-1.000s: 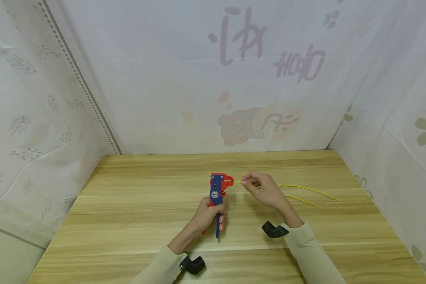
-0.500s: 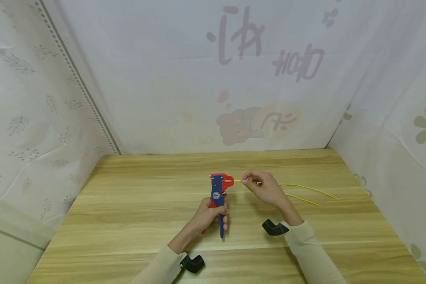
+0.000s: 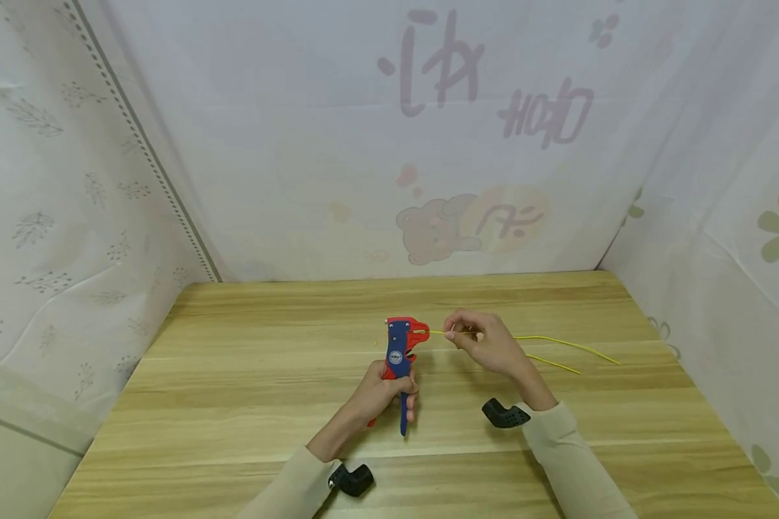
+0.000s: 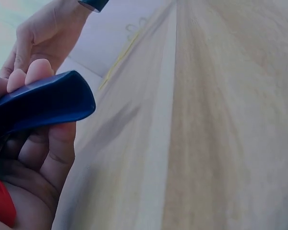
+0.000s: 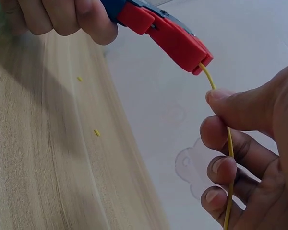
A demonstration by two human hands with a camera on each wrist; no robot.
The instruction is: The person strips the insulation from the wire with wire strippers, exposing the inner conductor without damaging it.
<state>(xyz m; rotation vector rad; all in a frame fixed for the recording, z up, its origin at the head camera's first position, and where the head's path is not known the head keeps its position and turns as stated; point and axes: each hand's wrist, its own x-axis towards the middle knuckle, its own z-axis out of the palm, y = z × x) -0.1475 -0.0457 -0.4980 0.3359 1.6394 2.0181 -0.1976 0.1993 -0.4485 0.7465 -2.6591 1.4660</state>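
My left hand (image 3: 379,393) grips the handles of a red and blue wire stripper (image 3: 399,342), held upright with its red nose facing right. In the left wrist view my fingers curl round the blue handle (image 4: 48,103). Thumb and fingertips of my right hand (image 3: 490,344) pinch a thin yellow wire (image 3: 437,332) close to its left end. That end sits in the mouth of the wire stripper (image 5: 177,43) in the right wrist view; its tip is hidden inside. The rest of the wire (image 5: 231,148) runs down across my right fingers.
Two yellow tails, one of them a length of wire (image 3: 558,365), lie on the wooden table (image 3: 266,404) right of my right hand. Tiny yellow scraps (image 5: 97,132) lie left of the tool. Patterned cloth (image 3: 285,144) hangs behind the table and on both sides.
The stripper's blue handle has swung slightly right, away from the red one, and the tool has shifted slightly right. My right hand, still pinching the wire, has moved a touch right.
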